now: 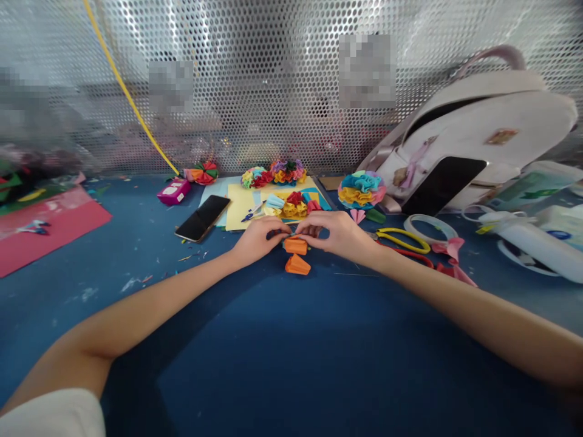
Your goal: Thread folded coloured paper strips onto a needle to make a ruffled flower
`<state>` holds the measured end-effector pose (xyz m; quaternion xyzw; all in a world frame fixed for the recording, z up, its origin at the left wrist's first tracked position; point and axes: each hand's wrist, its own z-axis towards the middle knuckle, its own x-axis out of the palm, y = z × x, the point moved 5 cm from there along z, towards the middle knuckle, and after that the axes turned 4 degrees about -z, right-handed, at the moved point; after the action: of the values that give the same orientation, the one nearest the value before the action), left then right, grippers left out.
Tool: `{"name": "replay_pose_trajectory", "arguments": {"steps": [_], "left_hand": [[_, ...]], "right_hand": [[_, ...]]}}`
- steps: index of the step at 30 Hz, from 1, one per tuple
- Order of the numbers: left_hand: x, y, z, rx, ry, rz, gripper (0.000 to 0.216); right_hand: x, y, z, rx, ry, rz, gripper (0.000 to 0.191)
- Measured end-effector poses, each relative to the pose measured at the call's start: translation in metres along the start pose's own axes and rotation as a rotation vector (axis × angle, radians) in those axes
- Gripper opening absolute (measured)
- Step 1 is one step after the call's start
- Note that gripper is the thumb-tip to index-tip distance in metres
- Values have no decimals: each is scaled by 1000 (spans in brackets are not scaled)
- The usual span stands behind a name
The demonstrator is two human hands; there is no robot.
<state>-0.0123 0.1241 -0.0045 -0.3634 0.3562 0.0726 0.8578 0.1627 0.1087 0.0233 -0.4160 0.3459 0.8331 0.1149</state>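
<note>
Your left hand [259, 240] and your right hand [334, 233] are both curled, fingertips pinching together on top of an orange folded-paper piece [296, 246], which sits just above the blue surface [291, 340]. A second orange folded-paper piece [297, 264] lies directly below it, nearer you, almost touching. Just beyond your hands is a yellow paper sheet [241, 206] bearing colourful paper flowers and small scissors [252, 212]. A black smartphone [203, 217] lies left of that sheet. Right of your right hand are yellow-handled scissors [403, 240] beside a clear tape roll [430, 227]. A large rainbow paper flower [362, 189] sits farther back, near a white backpack [478, 127] leaning against a perforated metal screen [255, 79].
</note>
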Motion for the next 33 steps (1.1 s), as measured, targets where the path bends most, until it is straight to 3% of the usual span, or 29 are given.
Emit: {"name": "replay_pose_trajectory", "arguments": {"steps": [7, 16, 26, 33], "left_hand": [[2, 1, 0, 30, 21, -25, 12], [2, 7, 0, -63, 61, -151, 24], [2, 10, 0, -160, 20, -275, 15], [-2, 4, -3, -86, -44, -200, 13]], "right_hand": [[-3, 5, -2, -102, -5, -97, 12], [4, -2, -5, -232, -88, -144, 10], [11, -13, -13, -154, -92, -189, 10], [15, -15, -16, -148, -127, -95, 8]]}}
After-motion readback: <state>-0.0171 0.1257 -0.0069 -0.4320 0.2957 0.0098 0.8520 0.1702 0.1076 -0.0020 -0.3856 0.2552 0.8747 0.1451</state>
